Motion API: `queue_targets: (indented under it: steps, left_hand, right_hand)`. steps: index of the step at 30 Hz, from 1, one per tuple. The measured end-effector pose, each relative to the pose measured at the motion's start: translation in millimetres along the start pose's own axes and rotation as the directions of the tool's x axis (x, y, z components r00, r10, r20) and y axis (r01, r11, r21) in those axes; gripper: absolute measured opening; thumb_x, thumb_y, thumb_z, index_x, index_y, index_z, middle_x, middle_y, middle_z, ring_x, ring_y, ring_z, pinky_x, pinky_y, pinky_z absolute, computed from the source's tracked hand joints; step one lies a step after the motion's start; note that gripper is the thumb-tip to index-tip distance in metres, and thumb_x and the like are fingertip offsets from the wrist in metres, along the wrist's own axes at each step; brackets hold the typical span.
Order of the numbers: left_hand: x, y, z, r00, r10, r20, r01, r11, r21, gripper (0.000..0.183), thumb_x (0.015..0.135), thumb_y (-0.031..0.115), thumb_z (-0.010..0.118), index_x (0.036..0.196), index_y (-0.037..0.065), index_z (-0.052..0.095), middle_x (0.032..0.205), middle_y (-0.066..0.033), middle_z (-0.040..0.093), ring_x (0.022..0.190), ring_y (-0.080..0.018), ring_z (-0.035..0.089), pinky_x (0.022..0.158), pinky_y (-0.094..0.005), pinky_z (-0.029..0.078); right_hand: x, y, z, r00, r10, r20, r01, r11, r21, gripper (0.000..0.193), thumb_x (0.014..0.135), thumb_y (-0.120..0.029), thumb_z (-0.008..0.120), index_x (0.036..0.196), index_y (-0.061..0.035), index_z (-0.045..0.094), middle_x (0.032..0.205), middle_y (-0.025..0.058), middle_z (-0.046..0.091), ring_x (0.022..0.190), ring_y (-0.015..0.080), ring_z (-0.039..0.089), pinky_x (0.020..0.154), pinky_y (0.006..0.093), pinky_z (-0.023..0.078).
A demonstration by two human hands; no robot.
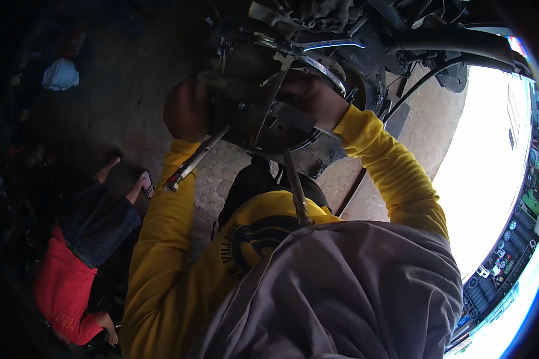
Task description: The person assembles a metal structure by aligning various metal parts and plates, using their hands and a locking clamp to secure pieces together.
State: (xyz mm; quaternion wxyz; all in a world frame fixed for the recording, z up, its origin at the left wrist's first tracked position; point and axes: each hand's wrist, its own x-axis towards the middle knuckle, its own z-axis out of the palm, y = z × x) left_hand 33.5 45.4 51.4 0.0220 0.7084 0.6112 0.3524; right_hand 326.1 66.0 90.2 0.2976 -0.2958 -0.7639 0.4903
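Note:
Both hands reach into a dark, greasy round metal assembly (275,140) on a vehicle's underside parts. My left hand (187,110) is at its left side, smeared by motion, its fingers hidden in shadow. At the right side is my right hand (320,102), also blurred, with its fingers hidden near a flat metal plate (293,117). A thin upright metal strip (273,99) stands between the hands. Beside my left wrist a metal rod-like tool (196,158) slants down across the yellow sleeve. A shiny wrench (332,43) lies on top of the assembly.
A second rod (294,185) points from the assembly toward my lap. Hoses and a thick dark pipe (449,40) run across the upper right. A person in a red shirt (66,287) is at the lower left. A white bag (60,75) lies on the floor.

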Motion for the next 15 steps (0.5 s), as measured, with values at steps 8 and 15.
queue_targets:
  steps: [8, 15]
  left_hand:
    - [-7, -5, -5, 0.993, -0.112, 0.038, 0.111, 0.993, 0.025, 0.030, 0.092, 0.029, 0.055, 0.108, 0.004, 0.062, 0.101, -0.0160, 0.063, 0.094, -0.0322, 0.061, 0.083, -0.0377, 0.046]
    - [-3, -1, 4, 0.981, -0.182, 0.067, 0.182, 0.983, 0.003, 0.033, 0.093, 0.030, 0.053, 0.112, 0.005, 0.062, 0.106, -0.0172, 0.063, 0.099, -0.0313, 0.059, 0.088, -0.0390, 0.044]
  right_hand:
    - [-40, -22, -52, 0.950, -0.045, 0.308, -0.020, 0.978, 0.206, 0.040, 0.093, -0.009, 0.054, 0.132, -0.0037, 0.050, 0.125, 0.0176, 0.057, 0.116, 0.0287, 0.055, 0.099, 0.0349, 0.043]
    - [-12, 30, -160, 0.973, 0.226, 0.041, -0.206, 0.938, -0.279, 0.040, 0.094, -0.015, 0.057, 0.133, -0.0148, 0.052, 0.125, 0.0163, 0.059, 0.118, 0.0269, 0.055, 0.101, 0.0360, 0.041]
